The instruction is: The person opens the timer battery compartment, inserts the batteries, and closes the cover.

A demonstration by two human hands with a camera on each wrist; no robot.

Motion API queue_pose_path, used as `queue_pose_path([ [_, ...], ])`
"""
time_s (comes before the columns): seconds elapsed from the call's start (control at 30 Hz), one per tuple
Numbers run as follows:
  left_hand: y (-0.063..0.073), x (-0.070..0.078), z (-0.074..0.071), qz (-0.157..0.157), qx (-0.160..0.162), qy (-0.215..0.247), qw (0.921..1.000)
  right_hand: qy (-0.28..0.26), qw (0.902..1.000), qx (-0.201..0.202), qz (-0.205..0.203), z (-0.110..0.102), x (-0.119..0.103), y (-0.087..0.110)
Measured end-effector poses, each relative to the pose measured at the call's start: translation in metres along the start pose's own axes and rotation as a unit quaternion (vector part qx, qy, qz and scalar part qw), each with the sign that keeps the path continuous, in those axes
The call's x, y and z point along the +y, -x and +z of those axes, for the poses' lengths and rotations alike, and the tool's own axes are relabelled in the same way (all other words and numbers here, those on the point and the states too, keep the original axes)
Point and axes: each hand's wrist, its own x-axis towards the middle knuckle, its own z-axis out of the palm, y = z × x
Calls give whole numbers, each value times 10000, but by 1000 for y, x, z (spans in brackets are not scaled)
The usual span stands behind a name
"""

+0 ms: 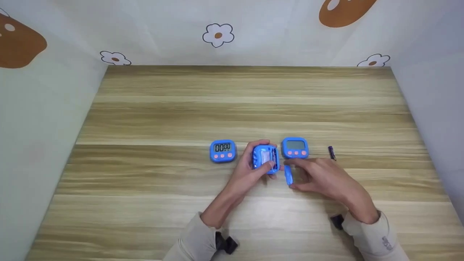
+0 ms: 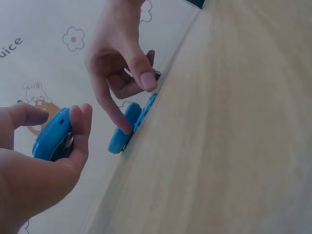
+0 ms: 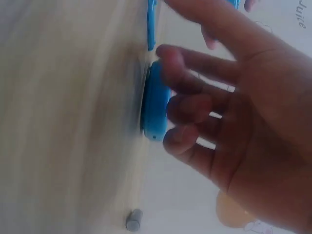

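Blue plastic filled the left hand (image 1: 248,174), which gripped a digital timer (image 1: 266,156) above the table (image 1: 163,181), back uppermost, presumably so its uncovered battery compartment (image 1: 278,158) stayed accessible; the thumb lay across it, perhaps steadying the fitted battery (image 1: 274,153). The right hand (image 1: 322,177) bracketed the slim battery cover (image 1: 288,174) end to end; whether it actually pinched could not be told. A second timer (image 1: 223,151) and third timer (image 1: 295,147) lay screen-up, displays facing the person, near a loose battery (image 1: 332,153).

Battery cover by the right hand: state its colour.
The battery cover is blue, best seen in the head view.
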Motion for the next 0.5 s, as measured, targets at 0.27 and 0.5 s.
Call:
queue_pose_path([
  [0.27,0,0,0,-21,-46,-82,10000,-405,9991,-37,-151,3,1,-3],
  [0.5,-1,-2,0,95,-72,-187,9998,-1719,9847,1,-297,1,2,-3],
])
